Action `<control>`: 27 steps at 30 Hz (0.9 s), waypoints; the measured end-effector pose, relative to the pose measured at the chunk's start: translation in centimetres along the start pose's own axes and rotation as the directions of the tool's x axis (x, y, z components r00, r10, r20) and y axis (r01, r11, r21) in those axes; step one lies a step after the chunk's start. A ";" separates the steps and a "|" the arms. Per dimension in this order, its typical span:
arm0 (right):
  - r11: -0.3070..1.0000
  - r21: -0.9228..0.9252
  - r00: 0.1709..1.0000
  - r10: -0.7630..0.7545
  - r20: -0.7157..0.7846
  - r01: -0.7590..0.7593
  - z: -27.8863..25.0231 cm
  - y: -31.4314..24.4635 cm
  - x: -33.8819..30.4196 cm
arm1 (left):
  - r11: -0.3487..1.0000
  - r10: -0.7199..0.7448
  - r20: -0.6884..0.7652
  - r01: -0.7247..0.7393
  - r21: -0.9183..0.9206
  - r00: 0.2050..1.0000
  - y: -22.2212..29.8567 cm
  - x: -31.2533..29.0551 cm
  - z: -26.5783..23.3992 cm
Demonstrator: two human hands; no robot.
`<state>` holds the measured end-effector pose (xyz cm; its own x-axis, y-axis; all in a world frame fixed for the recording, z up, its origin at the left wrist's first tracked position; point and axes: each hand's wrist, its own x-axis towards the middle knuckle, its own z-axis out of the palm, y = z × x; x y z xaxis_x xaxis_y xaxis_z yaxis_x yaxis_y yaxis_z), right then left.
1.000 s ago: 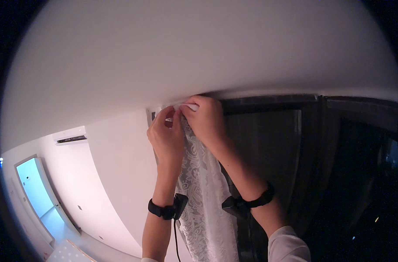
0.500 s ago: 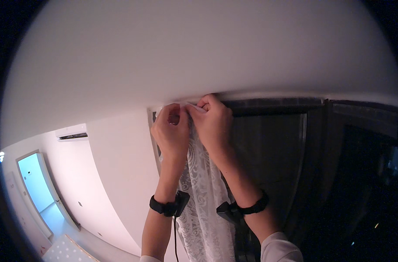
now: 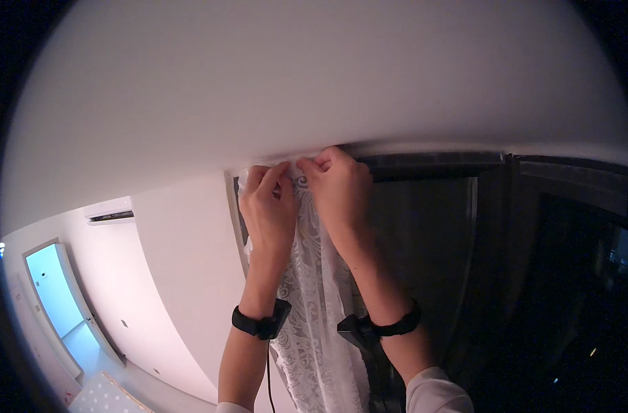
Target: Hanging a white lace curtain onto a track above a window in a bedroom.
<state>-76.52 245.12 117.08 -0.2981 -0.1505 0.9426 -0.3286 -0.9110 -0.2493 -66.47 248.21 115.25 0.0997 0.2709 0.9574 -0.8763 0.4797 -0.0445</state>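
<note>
A white lace curtain (image 3: 310, 275) hangs down in front of the left part of a dark window. Both my arms are raised to its top edge, just under the ceiling. My left hand (image 3: 267, 203) pinches the curtain's top edge between thumb and fingers near the window's left corner. Close beside it on the right, my right hand (image 3: 338, 182) is closed on the same edge, its fingertips against the top of the frame. Whatever fastens the curtain there is hidden by my fingers. Each wrist wears a black strap with a small dark box.
The pale ceiling (image 3: 314, 76) comes down close above my hands. Dark window frame (image 3: 431, 162) and glass run off to the right. On the left are a white wall (image 3: 179, 261), an air conditioner (image 3: 109, 210), an open door (image 3: 87, 296) and a dotted surface (image 3: 104, 398) below.
My fingers have shifted along the top edge, and the white fold that stuck up by my right fingertips now lies flatter. The view has moved slightly.
</note>
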 end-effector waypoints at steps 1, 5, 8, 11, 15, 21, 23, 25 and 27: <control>1.000 0.003 1.000 0.000 0.002 0.000 -0.1 -0.2 0.0 | 1.000 0.000 -0.001 0.000 0.003 1.000 0.0 0.0 -0.1; 0.985 0.172 0.996 0.018 0.091 -0.033 -1.7 -0.4 -0.8 | 0.998 0.009 0.045 -0.012 0.056 0.999 0.3 0.0 -0.2; 0.991 0.133 0.987 -0.026 0.161 0.005 -3.2 -0.3 -2.5 | 0.997 0.006 0.062 -0.011 0.081 0.998 -0.3 0.1 -0.4; 0.993 0.063 0.983 -0.106 0.151 0.097 -4.1 0.5 -2.7 | 0.995 0.033 0.054 -0.038 0.095 0.998 -0.5 0.1 -0.6; 0.987 0.159 0.990 -0.038 0.139 0.015 -4.1 0.8 -1.6 | 0.982 0.060 0.070 -0.071 0.174 0.996 -0.6 -0.4 -0.4; 0.981 0.195 0.992 -0.047 0.119 0.023 -2.6 0.6 -0.4 | 0.936 0.156 0.133 -0.190 0.295 0.979 0.1 -1.4 -0.6; 0.975 0.224 0.987 -0.030 0.158 -0.006 -2.3 0.9 -0.3 | 0.942 0.152 0.158 -0.191 0.277 0.976 0.6 -1.6 -0.9; 0.966 0.254 0.980 -0.016 0.198 -0.035 -2.0 0.8 -0.4 | 0.946 0.147 0.181 -0.192 0.262 0.972 0.6 -1.7 -1.1; 0.971 0.239 0.967 -0.066 0.246 0.006 -1.8 0.6 -0.3 | 0.993 0.030 0.144 -0.046 0.108 0.989 0.3 -1.9 -1.0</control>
<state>-78.23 245.30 116.21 -0.0459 -0.1798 0.9826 -0.1069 -0.9771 -0.1838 -66.50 248.67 113.19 0.0042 0.1621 0.9868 -0.9257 0.3738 -0.0575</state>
